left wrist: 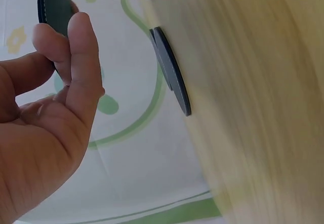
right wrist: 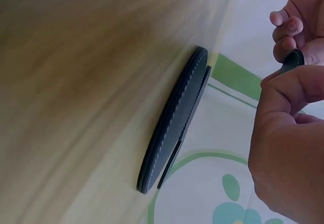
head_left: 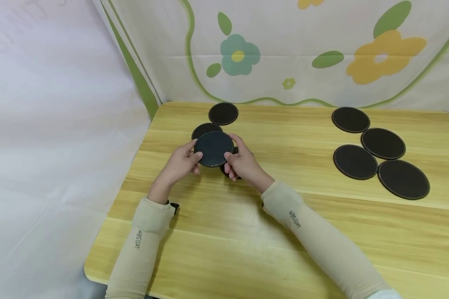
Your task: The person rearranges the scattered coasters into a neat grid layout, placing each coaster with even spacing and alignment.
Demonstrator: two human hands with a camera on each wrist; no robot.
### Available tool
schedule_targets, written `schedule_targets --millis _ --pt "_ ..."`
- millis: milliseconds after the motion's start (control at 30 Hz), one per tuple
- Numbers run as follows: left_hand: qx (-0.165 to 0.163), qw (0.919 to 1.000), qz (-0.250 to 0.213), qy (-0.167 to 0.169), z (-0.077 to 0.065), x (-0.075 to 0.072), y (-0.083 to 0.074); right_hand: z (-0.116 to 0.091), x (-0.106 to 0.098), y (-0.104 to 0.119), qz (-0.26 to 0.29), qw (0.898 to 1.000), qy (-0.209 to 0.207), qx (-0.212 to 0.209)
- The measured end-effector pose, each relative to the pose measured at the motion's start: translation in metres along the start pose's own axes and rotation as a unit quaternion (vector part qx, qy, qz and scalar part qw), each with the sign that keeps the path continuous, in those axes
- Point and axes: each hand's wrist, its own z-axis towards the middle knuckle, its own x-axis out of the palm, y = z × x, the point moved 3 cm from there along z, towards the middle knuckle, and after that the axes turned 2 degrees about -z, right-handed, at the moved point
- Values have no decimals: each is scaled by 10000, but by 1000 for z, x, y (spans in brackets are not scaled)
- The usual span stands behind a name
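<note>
Over the wood-grain bench, I've left grip and right grip pinching a rim-stitched black disc; flat round discs at 3 o'clock, flowered cloth at 12.

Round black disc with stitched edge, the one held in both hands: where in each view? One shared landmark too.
Head: the round black disc is near centre, between left hand and right hand.
Left wrist: top left, cut by the upper edge.
Right wrist: upper right, mostly hidden.
Shared landmark: light-yellow wood-grain table.
</note>
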Motion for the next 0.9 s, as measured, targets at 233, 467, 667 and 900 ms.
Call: schedule_targets --millis 233,467,667,900 --pt "-142 9988 -296 359 4 12 0 -6 -8 2 -57 9999 77 -56" --pt "-153 9980 -325 528 10 24 -8 -12 -23 2 -112 9998 148 19" --pt "-7 9972 -413 625 16 36 -18 -16 -40 3 -209 9997 128 -16" --pt "190 9966 -456 652 26 51 -32 -21 -63 6 -250 9996 -4 -94"
